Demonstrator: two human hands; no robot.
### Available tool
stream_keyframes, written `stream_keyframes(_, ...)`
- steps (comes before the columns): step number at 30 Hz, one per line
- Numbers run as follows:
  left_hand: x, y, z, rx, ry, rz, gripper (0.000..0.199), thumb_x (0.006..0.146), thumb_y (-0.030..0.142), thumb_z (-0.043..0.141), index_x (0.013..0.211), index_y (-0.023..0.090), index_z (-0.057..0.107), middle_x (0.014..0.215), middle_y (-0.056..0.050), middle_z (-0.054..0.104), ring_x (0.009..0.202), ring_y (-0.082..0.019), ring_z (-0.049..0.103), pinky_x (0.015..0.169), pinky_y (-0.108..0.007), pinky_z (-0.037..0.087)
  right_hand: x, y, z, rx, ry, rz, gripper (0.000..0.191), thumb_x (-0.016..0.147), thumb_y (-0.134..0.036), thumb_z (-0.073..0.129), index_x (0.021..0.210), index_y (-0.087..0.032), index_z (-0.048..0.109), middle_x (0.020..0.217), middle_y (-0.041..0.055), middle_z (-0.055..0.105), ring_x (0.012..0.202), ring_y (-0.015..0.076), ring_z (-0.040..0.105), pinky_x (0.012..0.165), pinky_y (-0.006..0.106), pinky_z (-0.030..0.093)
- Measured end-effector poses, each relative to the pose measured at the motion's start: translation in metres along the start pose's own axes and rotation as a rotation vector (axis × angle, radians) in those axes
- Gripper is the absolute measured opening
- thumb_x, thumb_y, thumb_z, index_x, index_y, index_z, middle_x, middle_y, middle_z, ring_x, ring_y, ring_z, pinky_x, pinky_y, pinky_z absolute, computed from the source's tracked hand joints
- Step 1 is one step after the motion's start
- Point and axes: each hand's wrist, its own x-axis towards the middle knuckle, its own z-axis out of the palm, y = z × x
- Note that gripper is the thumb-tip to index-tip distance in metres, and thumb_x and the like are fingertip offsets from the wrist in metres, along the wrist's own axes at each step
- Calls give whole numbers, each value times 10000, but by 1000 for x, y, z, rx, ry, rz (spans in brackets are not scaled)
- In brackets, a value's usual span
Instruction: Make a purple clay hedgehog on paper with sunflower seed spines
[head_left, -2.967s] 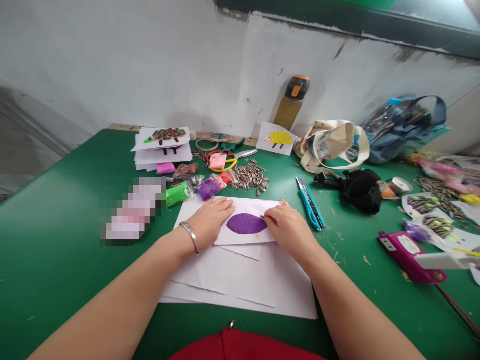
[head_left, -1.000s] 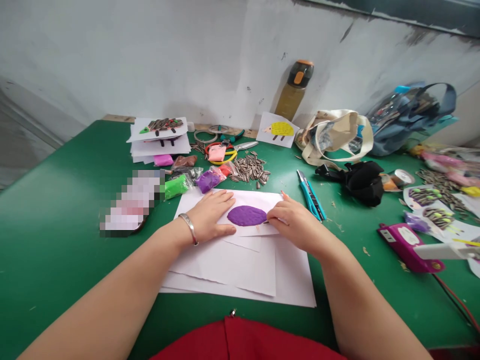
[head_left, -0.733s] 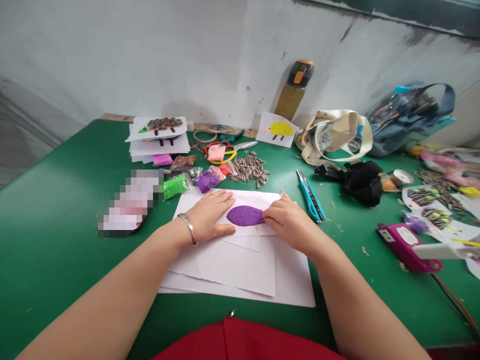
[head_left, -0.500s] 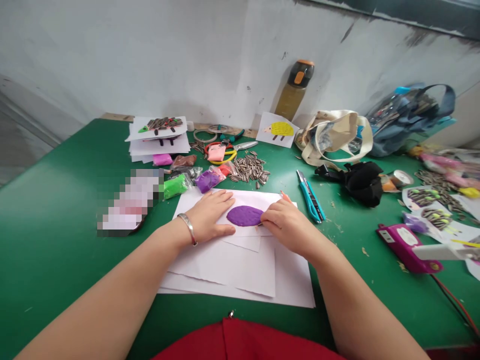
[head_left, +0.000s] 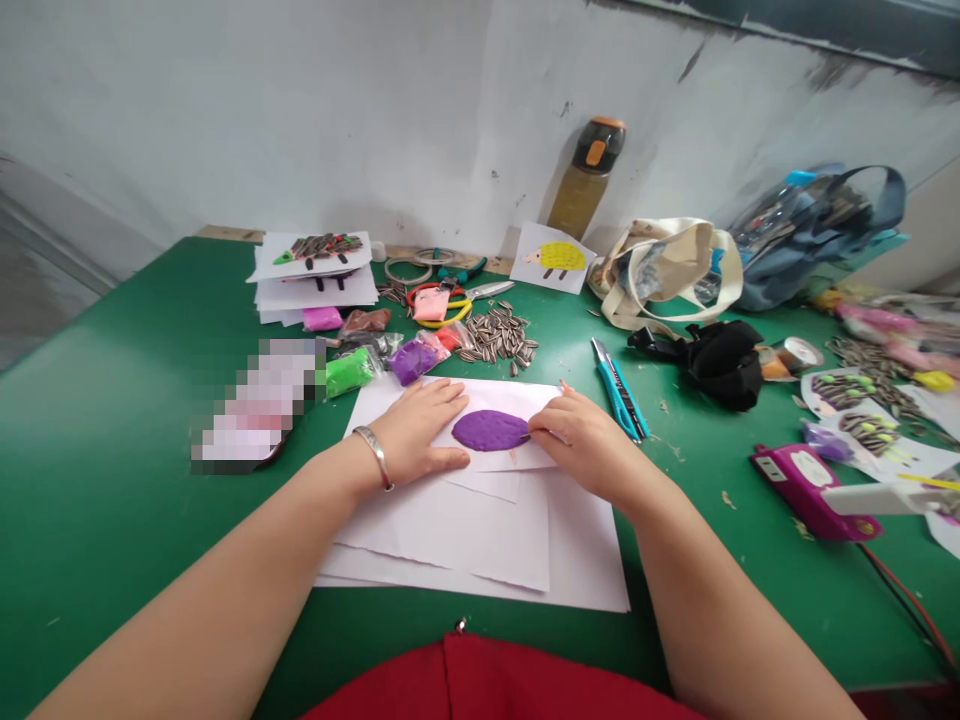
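A flat purple clay oval (head_left: 490, 431) lies on a white sheet (head_left: 484, 462), on top of more paper. My left hand (head_left: 421, 432) rests flat on the sheet at the oval's left, fingers spread, a silver bracelet on the wrist. At the oval's right end, my right hand (head_left: 574, 437) is pinched round something too small to make out. A small orange tip shows just above that hand. Beyond the paper sit a purple clay packet (head_left: 416, 358), a green clay packet (head_left: 348, 373) and a heap of striped seeds (head_left: 501, 335).
A blue cutter (head_left: 620, 393) lies right of the paper, a blurred-out phone (head_left: 259, 405) left. Farther back are scissors (head_left: 491, 290), hedgehog pictures (head_left: 555, 258), a bottle (head_left: 581, 190), a cream bag (head_left: 667, 270) and a black pouch (head_left: 724, 365). A magenta device (head_left: 810, 490) stands right.
My right hand's fingertips have shifted slightly right along the oval's edge, showing more of its right end. My left hand stays in place.
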Motion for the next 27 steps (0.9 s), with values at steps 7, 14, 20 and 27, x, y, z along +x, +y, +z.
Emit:
stream_keyframes(7,0,3,-3,-11,-22,-27,744,828,533,627,1423,132,429,1544,-178,355,1440,-353,277,1186,-514,181,3,-2,2,-16,4,10,255,945,-151,487,821,-213,702,812,28,668,833,183,579,1102,469,267)
stream_keyframes(14,0,4,-3,-9,-25,-29,745,828,520,633,1419,114,430,1540,-186,358,1444,-358,271,1186,-522,182,4,-6,5,-19,9,22,242,941,-148,504,827,-201,710,828,35,678,847,190,583,1089,474,260)
stream_keyframes(20,0,3,-3,3,-14,-12,744,836,541,620,1419,122,426,1542,-189,354,1439,-352,284,1182,-513,188,7,-9,10,-65,44,33,239,931,-159,516,820,-211,721,833,45,683,835,205,561,1018,440,310)
stream_keyframes(27,-1,0,0,-1,14,10,740,834,565,609,1422,156,425,1541,-168,364,1434,-347,295,1179,-510,203,11,-7,15,-45,82,62,256,916,-134,502,789,-221,706,818,39,679,827,198,574,989,407,343)
